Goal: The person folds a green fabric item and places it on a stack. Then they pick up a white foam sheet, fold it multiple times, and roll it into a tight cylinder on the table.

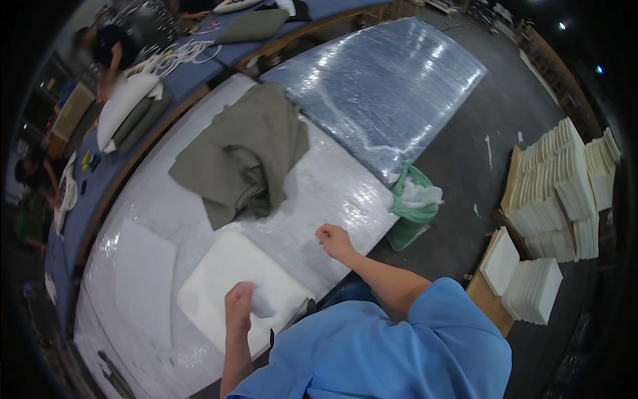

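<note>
A white foam cushion pad (232, 282) with rounded corners lies flat in front of me on the plastic-wrapped surface (345, 179). My left hand (239, 307) is over the pad, its fingers curled closed; a shadow falls beside it. To the right of the pad, my right hand (334, 241) hovers above the wrapped surface, closed like a fist. What either hand holds, if anything, is hidden. Beyond the pad, a crumpled olive-grey fabric cover (246, 153) lies in a heap with dark folds at its middle.
A thin white sheet (143, 282) lies left of the pad. At the far right stands a blue-grey plastic-wrapped slab (385, 86), with a green sack (412, 206) at its near corner. White foam stacks (555, 193) rise on the right. People work along a blue table (166, 106) at left.
</note>
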`<act>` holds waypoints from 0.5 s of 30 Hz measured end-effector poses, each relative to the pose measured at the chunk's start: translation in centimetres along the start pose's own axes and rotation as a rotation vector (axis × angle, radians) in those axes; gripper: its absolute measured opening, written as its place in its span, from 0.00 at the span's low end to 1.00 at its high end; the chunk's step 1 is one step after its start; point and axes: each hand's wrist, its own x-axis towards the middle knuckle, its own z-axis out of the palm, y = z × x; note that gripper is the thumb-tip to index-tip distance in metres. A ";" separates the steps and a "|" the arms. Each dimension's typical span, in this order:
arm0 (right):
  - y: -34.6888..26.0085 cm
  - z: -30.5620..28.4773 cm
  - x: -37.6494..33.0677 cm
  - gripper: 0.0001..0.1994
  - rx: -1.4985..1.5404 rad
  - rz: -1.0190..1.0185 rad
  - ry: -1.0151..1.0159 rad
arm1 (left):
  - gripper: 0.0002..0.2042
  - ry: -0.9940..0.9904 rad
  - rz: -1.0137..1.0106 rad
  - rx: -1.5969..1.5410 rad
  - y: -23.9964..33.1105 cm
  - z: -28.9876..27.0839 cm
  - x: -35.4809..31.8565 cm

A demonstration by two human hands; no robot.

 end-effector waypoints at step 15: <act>12.4 -32.2 16.9 0.07 -0.534 -0.055 0.658 | 0.13 0.304 -0.227 -0.248 1.1 11.5 1.8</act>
